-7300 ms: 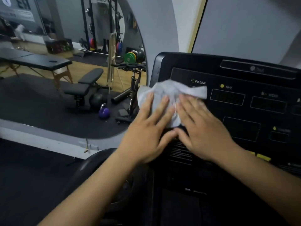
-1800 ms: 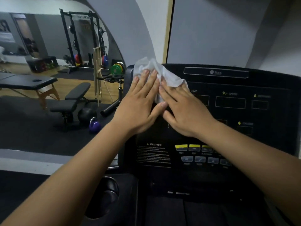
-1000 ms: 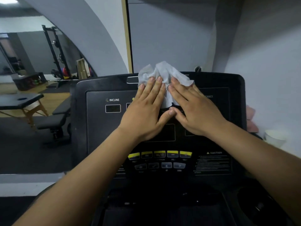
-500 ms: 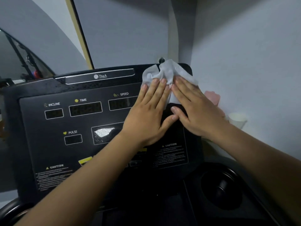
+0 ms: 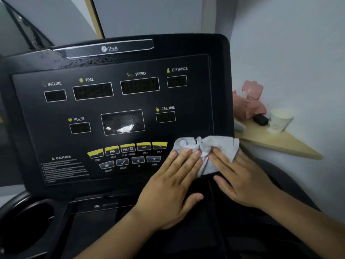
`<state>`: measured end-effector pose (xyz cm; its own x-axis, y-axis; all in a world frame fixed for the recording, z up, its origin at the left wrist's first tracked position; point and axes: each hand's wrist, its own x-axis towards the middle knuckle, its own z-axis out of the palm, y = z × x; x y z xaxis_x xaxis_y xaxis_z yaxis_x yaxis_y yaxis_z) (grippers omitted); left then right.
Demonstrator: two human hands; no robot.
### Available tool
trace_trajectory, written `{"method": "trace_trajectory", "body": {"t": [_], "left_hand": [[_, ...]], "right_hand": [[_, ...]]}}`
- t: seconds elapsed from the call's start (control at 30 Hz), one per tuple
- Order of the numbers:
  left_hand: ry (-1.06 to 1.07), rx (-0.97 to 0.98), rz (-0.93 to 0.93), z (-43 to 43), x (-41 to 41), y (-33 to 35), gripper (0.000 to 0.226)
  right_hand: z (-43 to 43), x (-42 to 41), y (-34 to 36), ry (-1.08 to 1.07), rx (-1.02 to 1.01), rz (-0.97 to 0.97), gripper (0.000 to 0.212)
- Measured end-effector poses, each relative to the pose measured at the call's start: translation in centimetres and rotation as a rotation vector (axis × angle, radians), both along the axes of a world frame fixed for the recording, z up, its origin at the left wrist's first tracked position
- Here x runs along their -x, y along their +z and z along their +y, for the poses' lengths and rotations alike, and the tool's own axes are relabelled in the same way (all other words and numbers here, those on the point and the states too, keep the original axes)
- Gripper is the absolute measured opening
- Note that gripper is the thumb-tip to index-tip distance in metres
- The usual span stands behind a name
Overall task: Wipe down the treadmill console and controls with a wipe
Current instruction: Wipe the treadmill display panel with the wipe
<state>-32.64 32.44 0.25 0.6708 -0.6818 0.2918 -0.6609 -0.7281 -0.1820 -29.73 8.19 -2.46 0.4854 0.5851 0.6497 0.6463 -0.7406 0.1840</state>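
Observation:
The black treadmill console [image 5: 196, 101] fills the view, with labelled displays for incline, time, speed, distance, pulse and calorie. A row of yellow buttons [image 5: 128, 148] and grey arrow buttons [image 5: 138, 160] sits along its lower middle. A crumpled white wipe [image 5: 218, 146] lies against the console's lower right corner. My left hand [image 5: 173, 186] and my right hand [image 5: 240, 176] lie flat side by side, fingers spread, pressing the wipe onto the panel. The lower half of the wipe is hidden under my fingers.
A wooden shelf [image 5: 283, 143] juts from the wall right of the console, holding a pink wipe pack [image 5: 250, 98], a white paper cup [image 5: 280, 119] and a small black object [image 5: 260, 119]. A round cup holder [image 5: 31, 225] sits at the lower left.
Both hands slid the wipe from the console's left side across its top to the upper right corner, then down to the lower right corner. The view turned right, away from the mirror.

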Motion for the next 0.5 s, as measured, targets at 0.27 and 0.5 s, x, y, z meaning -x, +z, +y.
{"method": "trace_trajectory", "body": {"t": [0.27,0.5], "left_hand": [[-0.001,0.125,0.048,4.4,1.9,-1.4,0.057],[0.031,0.184,0.032,9.7,2.6,-2.2,0.053]], "right_hand": [[3.5,1.3,0.0,0.058,0.108,0.046,0.054],[8.9,1.8,0.8,0.098,0.207,0.143,0.060]]}}
